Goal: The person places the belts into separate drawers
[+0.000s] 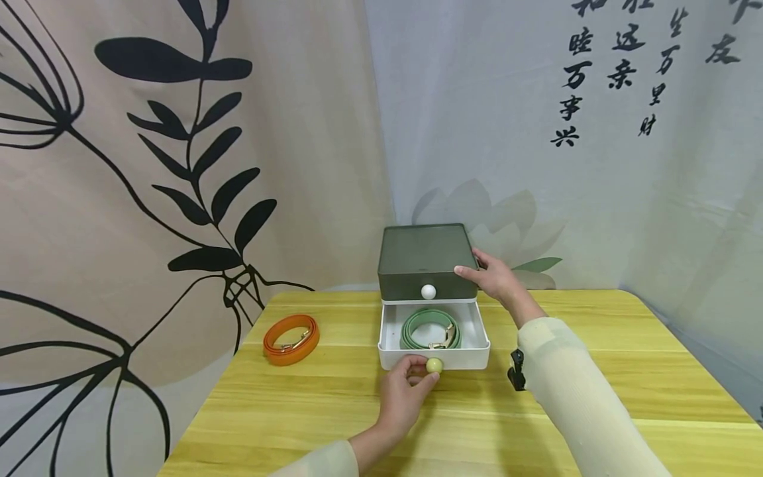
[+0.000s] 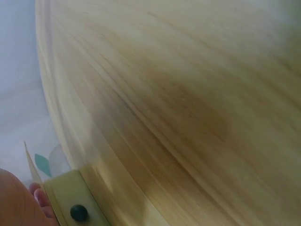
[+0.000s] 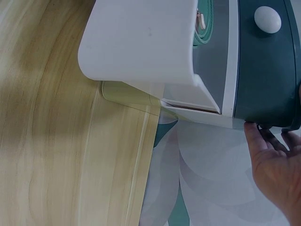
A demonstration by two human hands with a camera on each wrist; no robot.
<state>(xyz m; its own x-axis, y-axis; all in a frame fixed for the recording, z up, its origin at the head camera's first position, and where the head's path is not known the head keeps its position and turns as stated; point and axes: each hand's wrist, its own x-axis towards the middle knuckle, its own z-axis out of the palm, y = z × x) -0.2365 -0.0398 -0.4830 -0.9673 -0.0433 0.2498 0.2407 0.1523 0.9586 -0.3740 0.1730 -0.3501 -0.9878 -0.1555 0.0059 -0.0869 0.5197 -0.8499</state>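
Note:
A small chest with a dark grey-green upper drawer (image 1: 420, 285) and white knob (image 1: 428, 291) stands at the table's back. Its white lower drawer (image 1: 477, 359) is pulled out, holding a coiled green strap (image 1: 408, 331) with gold-coloured clasps. My left hand (image 1: 401, 397) pinches that drawer's yellow-green knob (image 1: 434, 365) between thumb and fingers. My right hand (image 1: 497, 281) rests against the chest's right side, thumb by the front upper corner. In the right wrist view, the fingertips (image 3: 249, 126) meet the dark side edge. Only part of the left hand (image 2: 19, 202) shows in its wrist view.
An orange coiled strap (image 1: 274, 354) with metal clasps lies on the wooden table (image 1: 286, 417), left of the chest. Behind the table hangs a cloth (image 1: 322, 165) printed with dark plants and writing. A dark device (image 1: 516, 370) sits on the right wrist.

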